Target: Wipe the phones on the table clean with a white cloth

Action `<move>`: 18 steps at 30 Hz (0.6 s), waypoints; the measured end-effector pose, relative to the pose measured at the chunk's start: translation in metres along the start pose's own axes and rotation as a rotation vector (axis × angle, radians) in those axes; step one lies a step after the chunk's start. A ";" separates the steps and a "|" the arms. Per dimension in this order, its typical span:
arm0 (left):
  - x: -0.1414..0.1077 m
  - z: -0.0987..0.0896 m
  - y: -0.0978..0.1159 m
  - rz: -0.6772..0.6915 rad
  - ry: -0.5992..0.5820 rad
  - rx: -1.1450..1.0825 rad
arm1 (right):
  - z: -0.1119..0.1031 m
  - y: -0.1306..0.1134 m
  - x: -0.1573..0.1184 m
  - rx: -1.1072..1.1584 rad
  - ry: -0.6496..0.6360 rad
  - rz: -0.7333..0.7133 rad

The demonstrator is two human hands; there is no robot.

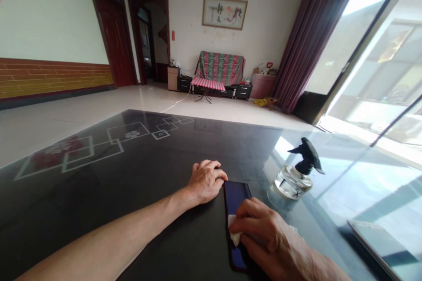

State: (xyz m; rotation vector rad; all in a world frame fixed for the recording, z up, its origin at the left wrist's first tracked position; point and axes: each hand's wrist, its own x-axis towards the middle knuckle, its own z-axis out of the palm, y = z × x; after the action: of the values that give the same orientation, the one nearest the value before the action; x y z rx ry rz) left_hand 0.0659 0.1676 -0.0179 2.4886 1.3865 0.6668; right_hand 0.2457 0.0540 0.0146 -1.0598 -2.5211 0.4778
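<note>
A smartphone (pixel 235 197) with a dark blue-lit screen lies flat on the glossy black table (pixel 158 175), its long side pointing away from me. My right hand (pixel 263 232) is closed on a small white tissue (pixel 234 235) and presses it against the screen's lower half, hiding part of the phone. At the phone's far left corner, my left hand (pixel 207 180) rests on the tabletop with fingers bent and apart, a fingertip touching the phone's edge. To the right stands a clear spray bottle (pixel 293 182) with a black trigger head.
A flat dark-edged device (pixel 379 246) lies at the table's right front. Something small and white shows just beyond my right wrist. Across the room stand a small table with a striped cover (pixel 208 83) and low black cabinets. Large windows are on the right.
</note>
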 end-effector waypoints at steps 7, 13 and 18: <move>0.001 -0.001 -0.001 -0.007 -0.017 -0.018 | 0.000 -0.016 0.002 -0.019 -0.070 -0.058; 0.001 -0.001 0.000 -0.009 -0.006 -0.012 | 0.008 0.013 0.011 -0.032 0.100 -0.036; 0.002 0.001 -0.002 -0.011 -0.001 -0.012 | 0.008 0.040 0.029 -0.082 0.188 -0.031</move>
State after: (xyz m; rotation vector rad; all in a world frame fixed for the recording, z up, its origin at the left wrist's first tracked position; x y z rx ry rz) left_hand 0.0652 0.1701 -0.0189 2.4700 1.3909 0.6692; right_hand 0.2473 0.1006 -0.0037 -1.0416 -2.4044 0.2552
